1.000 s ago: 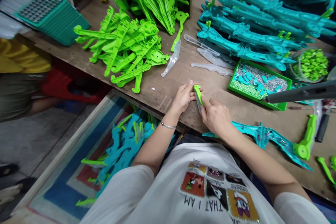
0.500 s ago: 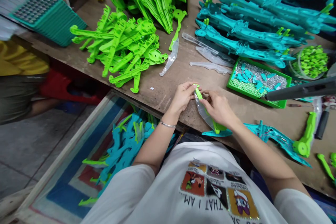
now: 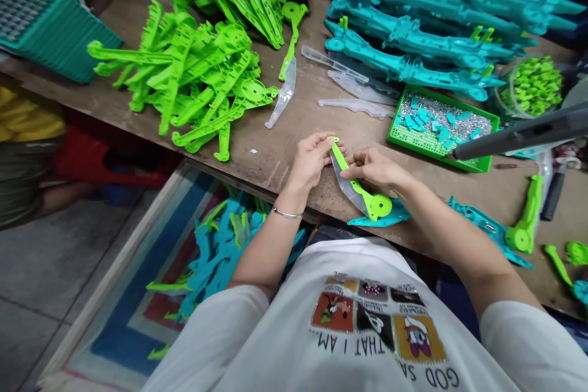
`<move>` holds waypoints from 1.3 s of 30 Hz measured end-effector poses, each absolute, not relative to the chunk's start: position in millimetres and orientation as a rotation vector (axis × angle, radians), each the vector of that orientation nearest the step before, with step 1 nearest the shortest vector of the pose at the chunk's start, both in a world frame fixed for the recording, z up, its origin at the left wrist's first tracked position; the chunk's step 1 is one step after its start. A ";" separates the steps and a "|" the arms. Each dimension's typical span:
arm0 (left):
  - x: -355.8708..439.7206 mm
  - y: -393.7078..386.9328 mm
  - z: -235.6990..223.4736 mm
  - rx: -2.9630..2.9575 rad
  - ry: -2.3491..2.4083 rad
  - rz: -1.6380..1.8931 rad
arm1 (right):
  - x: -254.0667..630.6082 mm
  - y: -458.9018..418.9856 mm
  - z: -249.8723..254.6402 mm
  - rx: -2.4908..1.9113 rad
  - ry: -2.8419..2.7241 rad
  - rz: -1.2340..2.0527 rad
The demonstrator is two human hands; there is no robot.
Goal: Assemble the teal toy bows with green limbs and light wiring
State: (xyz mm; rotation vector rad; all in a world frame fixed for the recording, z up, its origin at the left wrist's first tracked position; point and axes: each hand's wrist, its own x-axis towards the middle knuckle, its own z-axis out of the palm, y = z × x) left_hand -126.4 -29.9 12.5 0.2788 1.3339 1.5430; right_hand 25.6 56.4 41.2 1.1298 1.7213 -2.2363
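A long lime-green plastic part (image 3: 362, 196) with a round disc at its near end lies along a clear plastic blade-shaped piece (image 3: 350, 192). My left hand (image 3: 310, 162) pinches the far tip of the two between thumb and fingers. Farther down the same green part, my right hand (image 3: 374, 168) grips it with thumb and fingertips. Both pieces are held at a slant over the table's front edge. Just beneath the disc end, a teal plastic part (image 3: 390, 215) lies on the table, partly covered by my right forearm.
Lime-green parts (image 3: 184, 73) are heaped at the left, teal assemblies (image 3: 404, 37) at the back right. A green tray (image 3: 478, 162) holds small metal pieces and teal bits. A dark tool (image 3: 514, 133) reaches in from the right. Clear pieces (image 3: 356, 109) lie mid-table. Another person's leg (image 3: 27, 171) shows at left.
My right hand has shifted on the green part, so its round disc end now shows. Both hands still hold the pieces. The whole view has shifted slightly.
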 end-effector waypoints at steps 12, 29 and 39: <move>-26.0 -95.2 12.7 0.393 1.311 1.403 | 30.1 55.8 55.7 1.181 1.592 -2.382; -15.1 -91.1 11.6 0.428 1.364 1.359 | 130.0 85.4 55.2 0.734 1.748 -1.970; -18.9 -93.0 15.7 0.407 1.251 1.243 | 126.7 84.7 43.9 0.863 1.788 -2.032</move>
